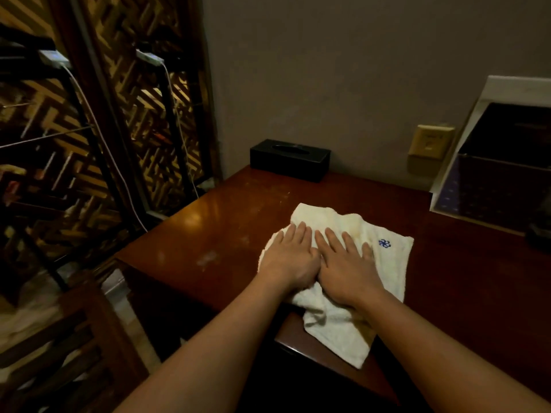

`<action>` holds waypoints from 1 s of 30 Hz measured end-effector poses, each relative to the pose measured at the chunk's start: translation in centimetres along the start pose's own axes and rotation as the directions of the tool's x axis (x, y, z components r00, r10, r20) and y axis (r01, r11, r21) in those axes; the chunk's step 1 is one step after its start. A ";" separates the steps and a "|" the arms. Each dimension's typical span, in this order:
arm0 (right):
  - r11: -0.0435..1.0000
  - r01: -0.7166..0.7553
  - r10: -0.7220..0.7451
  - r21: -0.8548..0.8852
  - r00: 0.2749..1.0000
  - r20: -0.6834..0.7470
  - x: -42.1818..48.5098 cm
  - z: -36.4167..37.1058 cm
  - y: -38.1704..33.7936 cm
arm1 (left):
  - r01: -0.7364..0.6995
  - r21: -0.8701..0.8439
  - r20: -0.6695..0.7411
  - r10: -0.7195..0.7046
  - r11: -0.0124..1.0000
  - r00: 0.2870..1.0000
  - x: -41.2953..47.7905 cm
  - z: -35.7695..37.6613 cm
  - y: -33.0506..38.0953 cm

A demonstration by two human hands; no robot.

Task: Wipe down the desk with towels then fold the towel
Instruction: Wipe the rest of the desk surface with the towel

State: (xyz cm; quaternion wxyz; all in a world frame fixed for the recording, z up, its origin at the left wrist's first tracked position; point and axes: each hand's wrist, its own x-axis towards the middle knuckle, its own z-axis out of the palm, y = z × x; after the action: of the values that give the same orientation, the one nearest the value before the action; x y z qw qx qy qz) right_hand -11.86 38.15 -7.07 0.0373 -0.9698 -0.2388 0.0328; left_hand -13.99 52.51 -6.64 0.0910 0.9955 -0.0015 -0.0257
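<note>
While both hands pressed down on it, a white towel [387,263] lay rumpled on a dark reddish wood bench [226,222], near the bench's front edge, w/ one corner pointing back toward the person. The left hand [293,257] & right hand [346,268] sat side by side on the towel's middle, palms down, thumbs touching or nearly so. The left fingers [299,234] were straight & pressed close together. The right fingers [332,239] were straight too, but slightly spread. Neither hand pinched or gripped the cloth. Bare forearms reached in from the bottom of the view. A small blue emblem [384,243] showed on the towel just right of the right hand. The towel's far edge was bunched into soft folds beyond the hands.

At the back of the bench, against a plain grey-brown wall [343,70], stood a black tissue box [290,159], well apart from the towel. On the wall to its right was a beige wall plate [429,143]. At far right stood a large box [492,186] w/ a pale frame & dark inside, contents too dim to tell. Left of the bench was a wooden lattice screen [143,114], w/ two white cables [98,129] hanging in front of it. Pale smudges showed on the bench left of the towel.
</note>
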 end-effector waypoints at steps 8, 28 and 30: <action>0.999 -0.027 0.027 -0.029 0.999 0.018 -9.6 0.2 3.3 | -0.074 -0.048 0.011 0.074 0.996 0.997 -6.5 1.5 7.2; 0.995 -0.086 0.087 0.048 0.996 -0.015 6.7 -1.0 10.1 | -0.033 -0.005 -0.025 0.033 0.999 0.999 11.3 0.9 5.9; 0.995 -0.081 0.081 0.054 0.997 -0.006 9.9 -1.4 11.1 | -0.021 -0.006 -0.038 0.021 1.000 0.999 14.6 0.7 5.4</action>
State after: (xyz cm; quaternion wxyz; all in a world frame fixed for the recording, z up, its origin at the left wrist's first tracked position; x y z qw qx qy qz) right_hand 2.19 32.86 -7.11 0.0628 -0.9775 -0.1982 0.0365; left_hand 0.62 46.94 -7.06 0.0947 0.9954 -0.0103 -0.0060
